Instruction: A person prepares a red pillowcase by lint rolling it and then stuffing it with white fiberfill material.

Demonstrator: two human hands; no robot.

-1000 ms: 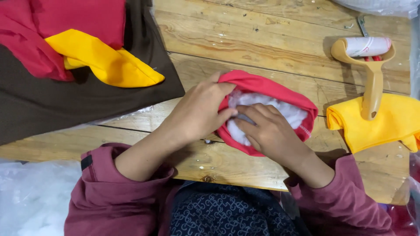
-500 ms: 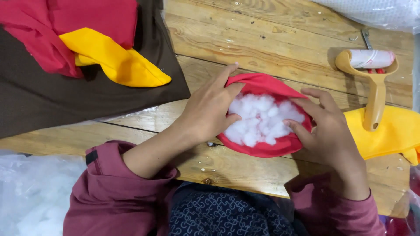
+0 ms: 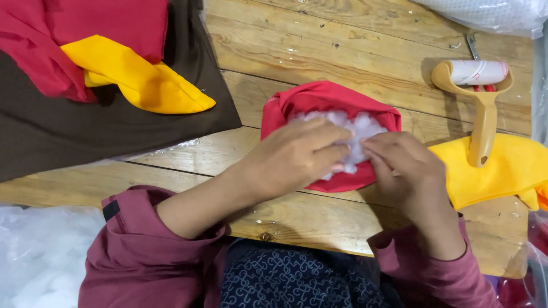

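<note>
Item: red fabric pouch (image 3: pixel 325 100), open-mouthed, packed with white fibre stuffing (image 3: pixel 359 128); it lies on the wooden plank table (image 3: pixel 342 51), near the front edge and just before us.

Hands: our left hand (image 3: pixel 299 157) lies over the near rim, fingers pressed together and curled onto the stuffing. Our right hand (image 3: pixel 408 165) meets it from the other side, fingertips bunched and pinching at the white fill — the two hands nearly touch over the opening. Half a second ago they stood apart at the pouch's two sides, holding the mouth wide with the fill fully exposed; now both have closed in over it, which we read as pressing or gathering the fill at the opening.

Surroundings: a lint roller (image 3: pixel 482 97) with a tan handle lies to the right, its handle resting on a yellow cloth (image 3: pixel 508 168). To the left — a brown cloth (image 3: pixel 85 137) bearing folded red fabric (image 3: pixel 108 23) and a second yellow piece (image 3: pixel 142 80). Loose white stuffing in clear plastic (image 3: pixel 34 256) sits at lower left. The planks are worn and knotted; the room beyond is not shown.
</note>
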